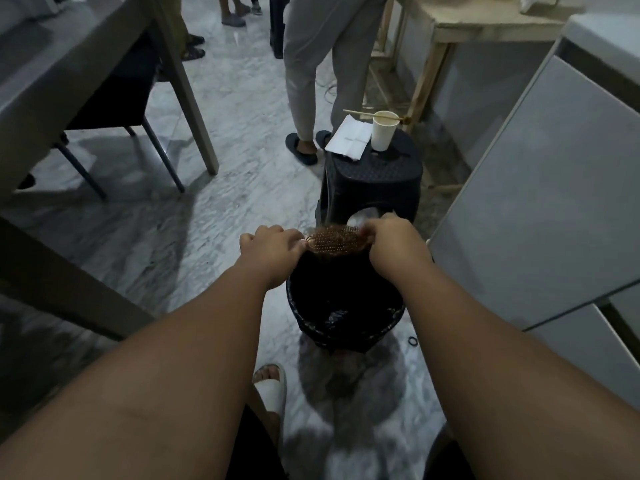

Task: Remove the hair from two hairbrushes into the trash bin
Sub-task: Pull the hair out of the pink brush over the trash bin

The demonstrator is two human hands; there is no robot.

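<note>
Plainly, the main risk is that loosened hair misses the bin. The hairbrush (334, 241) is held bristle side up between the two hands, above the far rim of the trash bin (346, 327), so strands pulled off near the fingertips could drift past that rim onto the marble floor (214, 216) rather than into the opening below the wrists. A tug that is too hard could also twist the brush out of the left hand (273, 252), which is curled closed around what seems to be the handle end; its fingers are pressed together and folded under, though the handle itself is hidden. The right hand (391, 242) has its fingers bunched at the opposite end of the brush head, apparently pinching at the brownish hair (349, 249) tangled among the bristles; exactly what sits between those fingertips I cannot tell.

As for containers, the bin is lined with a dark bag, and something pale and crumpled lies low inside, under the forearms; whether any hair is already there is too dark to judge. Beyond the fingertips, a paper cup (383, 131) stands on a black plastic stool (372, 178) with a thin stick across its mouth, beside a folded white paper (348, 140); its contents are not visible. A second hairbrush is not identifiable in view.
</note>
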